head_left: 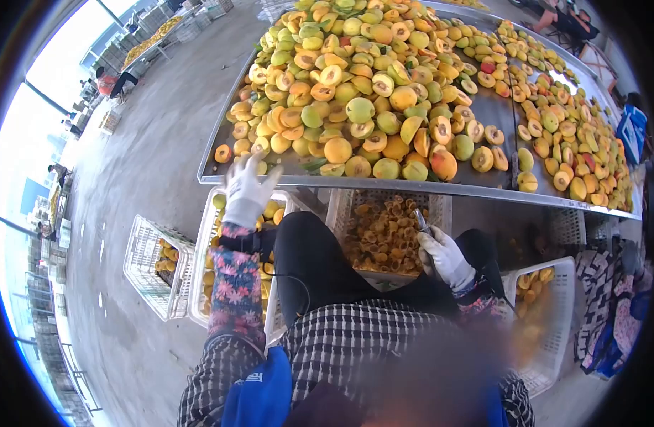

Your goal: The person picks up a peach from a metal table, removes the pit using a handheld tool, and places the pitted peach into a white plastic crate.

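Observation:
My left hand, in a white glove, reaches over the front left edge of the metal table. Its fingers are apart, with no fruit visible in them, and a loose peach half lies just beyond. A big heap of yellow peaches, whole and halved, covers the table; many halves still show their pits. My right hand, also gloved, is closed around a short metal hand tool whose tip points up. It is held over my lap, beside a crate of hollowed brownish pieces under the table edge.
White crates with fruit stand on the floor at left and beside my left leg. Another fruit crate is by my right side. At far right sits a person in patterned clothes. More people and tables are in the background.

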Tool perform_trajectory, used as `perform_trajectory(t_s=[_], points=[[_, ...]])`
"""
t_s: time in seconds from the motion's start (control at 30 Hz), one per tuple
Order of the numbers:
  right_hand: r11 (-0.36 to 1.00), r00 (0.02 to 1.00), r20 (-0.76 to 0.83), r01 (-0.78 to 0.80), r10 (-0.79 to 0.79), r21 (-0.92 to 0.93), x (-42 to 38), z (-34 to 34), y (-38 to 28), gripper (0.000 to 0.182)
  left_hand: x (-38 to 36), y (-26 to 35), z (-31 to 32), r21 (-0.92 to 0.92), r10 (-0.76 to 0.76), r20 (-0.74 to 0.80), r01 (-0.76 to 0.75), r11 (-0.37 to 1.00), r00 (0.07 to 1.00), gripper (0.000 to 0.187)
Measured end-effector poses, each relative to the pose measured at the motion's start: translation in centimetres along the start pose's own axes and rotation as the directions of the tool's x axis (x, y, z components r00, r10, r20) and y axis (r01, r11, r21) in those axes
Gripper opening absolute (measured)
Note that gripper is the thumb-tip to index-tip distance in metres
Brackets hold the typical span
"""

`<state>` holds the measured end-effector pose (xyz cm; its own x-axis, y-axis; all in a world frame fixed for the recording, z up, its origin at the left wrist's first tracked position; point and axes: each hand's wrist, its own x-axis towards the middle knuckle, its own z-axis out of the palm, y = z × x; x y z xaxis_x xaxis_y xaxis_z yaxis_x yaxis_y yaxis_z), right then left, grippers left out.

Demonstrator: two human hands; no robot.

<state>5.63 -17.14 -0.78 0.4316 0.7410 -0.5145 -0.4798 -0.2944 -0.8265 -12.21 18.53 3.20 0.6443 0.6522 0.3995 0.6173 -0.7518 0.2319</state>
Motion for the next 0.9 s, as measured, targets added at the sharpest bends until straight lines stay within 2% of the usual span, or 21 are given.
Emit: perform_trajectory(t_s=[0.07, 0.1, 0.13, 0.2, 0.3, 0.33, 0.4, 0.43, 0.47, 0.5, 0.53, 0.57, 0.63, 0.7, 0.77, 0.8, 0.9], points=[[1.0, 0.999, 0.039, 0.016, -0.016, 0.017, 0.8, 1.0, 0.0, 0.016, 1.9, 3.5, 0.7, -0.293, -0.09, 0.19, 0.144, 0.945, 0.978, 0.057], [0.999, 0.998, 0.055, 0.027, -0.028, 0.026, 1.4, 1.3, 0.3, 0.016, 2.5, 4.8, 1.9, -0.327, 0.086, 0.137, -0.037, 0.944, 0.987, 0.056], [0.996, 0.993, 0.081, 0.087, -0.086, -0.012, 2.3, 1.3, 1.1, 0.015, 3.3, 6.8, 3.1, -0.443, 0.045, 0.238, 0.067, 0.894, 0.97, 0.054], [0.993, 0.99, 0.102, 0.099, -0.092, -0.063, 2.5, 1.8, 1.0, 0.016, 4.1, 8.9, 6.2, -0.391, 0.115, 0.23, -0.017, 0.92, 0.966, 0.052], [0.994, 0.993, 0.1, 0.065, -0.057, -0.085, 1.5, 2.4, 0.2, 0.019, 4.1, 10.4, 9.2, -0.288, 0.09, 0.174, -0.037, 0.957, 0.981, 0.052], [0.993, 0.993, 0.1, 0.075, -0.066, -0.088, 1.3, 2.3, 0.4, 0.019, 4.2, 10.5, 9.4, -0.311, 0.067, 0.168, -0.011, 0.95, 0.983, 0.054], [0.998, 0.995, 0.097, 0.03, -0.025, -0.048, 0.6, 1.9, 0.4, 0.021, 4.4, 8.9, 10.2, -0.557, 0.001, 0.196, 0.11, 0.823, 0.981, 0.051], [0.994, 0.992, 0.083, 0.096, -0.092, -0.045, 0.8, 1.6, 0.7, 0.021, 4.4, 8.8, 9.5, -0.66, -0.027, 0.217, 0.167, 0.732, 0.976, 0.05], [0.987, 0.985, 0.071, 0.157, -0.154, -0.043, 1.3, 1.2, 1.3, 0.022, 3.9, 8.9, 8.9, -0.89, -0.035, 0.442, 0.443, 0.105, 0.896, 0.045], [0.975, 0.975, 0.061, 0.217, -0.214, -0.041, 1.7, 1.0, 1.7, 0.023, 3.4, 8.9, 8.3, -0.882, 0.018, 0.465, 0.465, -0.076, 0.885, 0.042], [0.941, 0.949, 0.036, 0.315, -0.313, -0.126, 2.2, 1.1, 1.3, 0.025, 2.9, 9.6, 6.6, -0.839, 0.072, 0.48, 0.482, -0.253, 0.874, 0.039], [0.916, 0.936, 0.028, 0.348, -0.35, -0.198, 2.0, 1.7, -0.7, 0.022, 2.1, 10.3, 5.2, -0.762, 0.128, 0.487, 0.492, -0.421, 0.864, 0.036], [0.743, 0.762, 0.055, 0.644, -0.646, -0.183, 5.2, 2.0, -1.4, 0.027, 0.7, 11.7, 3.8, -0.73, 0.204, 0.514, 0.55, -0.406, 0.833, 0.039], [0.775, 0.786, 0.036, 0.599, -0.617, 0.201, 5.7, 4.5, -5.5, 0.04, -0.7, 12.9, 2.9, -0.693, 0.294, 0.521, 0.598, -0.402, 0.801, 0.041], [0.788, 0.781, 0.106, 0.61, -0.615, 0.08, 6.1, 6.0, -7.8, 0.053, -1.7, 13.6, 2.2, -0.753, 0.316, 0.499, 0.584, -0.303, 0.807, 0.048], [0.786, 0.796, 0.108, 0.605, -0.595, -0.124, 7.0, 5.7, -7.5, 0.052, -2.1, 13.8, 2.7, -0.784, 0.31, 0.474, 0.555, -0.277, 0.824, 0.05], [0.818, 0.795, 0.198, 0.541, -0.574, 0.196, 8.0, 5.2, -7.4, 0.05, -2.5, 13.5, 3.2, -0.824, 0.345, 0.419, 0.512, -0.243, 0.84, 0.055]])
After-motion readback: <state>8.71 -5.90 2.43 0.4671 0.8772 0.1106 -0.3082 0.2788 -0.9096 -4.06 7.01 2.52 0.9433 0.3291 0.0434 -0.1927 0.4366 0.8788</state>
